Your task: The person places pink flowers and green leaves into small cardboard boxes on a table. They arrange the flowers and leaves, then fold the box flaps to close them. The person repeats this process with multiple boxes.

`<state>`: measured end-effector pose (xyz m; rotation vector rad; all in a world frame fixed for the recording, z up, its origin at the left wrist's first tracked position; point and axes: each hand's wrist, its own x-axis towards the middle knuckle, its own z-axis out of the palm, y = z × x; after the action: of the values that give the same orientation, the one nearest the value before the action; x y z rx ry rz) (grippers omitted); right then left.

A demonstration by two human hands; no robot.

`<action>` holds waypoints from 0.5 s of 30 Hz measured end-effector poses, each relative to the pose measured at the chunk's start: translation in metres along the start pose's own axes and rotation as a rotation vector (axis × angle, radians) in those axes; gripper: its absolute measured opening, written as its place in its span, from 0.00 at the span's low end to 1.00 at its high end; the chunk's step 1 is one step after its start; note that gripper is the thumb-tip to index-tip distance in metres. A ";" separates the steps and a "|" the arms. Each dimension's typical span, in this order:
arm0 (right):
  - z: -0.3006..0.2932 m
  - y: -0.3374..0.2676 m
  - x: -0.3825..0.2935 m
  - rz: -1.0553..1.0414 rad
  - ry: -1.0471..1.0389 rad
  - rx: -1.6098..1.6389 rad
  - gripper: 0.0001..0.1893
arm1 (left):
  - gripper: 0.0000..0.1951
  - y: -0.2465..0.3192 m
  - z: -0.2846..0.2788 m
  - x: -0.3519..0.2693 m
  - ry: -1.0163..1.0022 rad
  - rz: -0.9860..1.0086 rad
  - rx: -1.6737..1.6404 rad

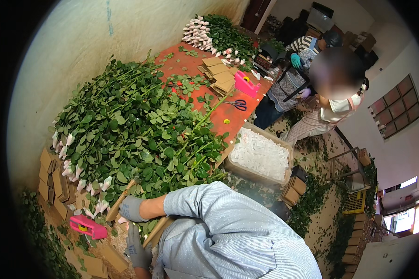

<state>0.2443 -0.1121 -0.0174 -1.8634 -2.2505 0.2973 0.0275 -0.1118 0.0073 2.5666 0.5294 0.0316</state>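
Observation:
My right hand (133,209), in a grey glove, lies against a wooden bar (117,205), fingers curled down. What it holds beneath is hidden. Below it, my left hand (138,248), also grey-gloved, has its fingers extended and its thumb side close to a second wooden bar (156,232). Between the hands are a pale pink rose head (123,220) and some green leaves (147,226). A large heap of leafy rose stems (132,129) covers the table beyond, with white-pink wrapped buds (99,186) at its near left end.
Pink tape dispensers (88,227) (247,84), cardboard sleeves (57,181) (220,75) and blue-handled scissors (239,104) lie on the red tabletop (227,118) and nearby. A plastic bin (258,153) holds white pieces. Two people (286,87) (338,104) stand beyond; leaves litter the floor (314,216).

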 end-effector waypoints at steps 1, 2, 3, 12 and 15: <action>0.000 0.000 0.000 -0.002 0.002 -0.006 0.11 | 0.47 0.000 0.000 0.000 0.001 0.002 0.005; 0.001 0.000 0.000 -0.004 0.004 -0.012 0.11 | 0.47 0.000 0.000 0.000 0.003 -0.003 -0.001; 0.002 0.000 0.000 -0.005 0.006 -0.018 0.11 | 0.47 0.002 0.000 0.000 0.005 -0.007 -0.007; 0.002 0.000 0.002 0.003 -0.025 -0.002 0.11 | 0.46 0.004 -0.001 0.000 -0.001 -0.027 -0.029; 0.004 0.001 0.002 0.005 -0.011 -0.006 0.12 | 0.46 0.000 0.002 0.000 -0.006 -0.036 -0.049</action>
<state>0.2437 -0.1101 -0.0210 -1.8745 -2.2570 0.3033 0.0281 -0.1128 0.0059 2.5077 0.5659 0.0234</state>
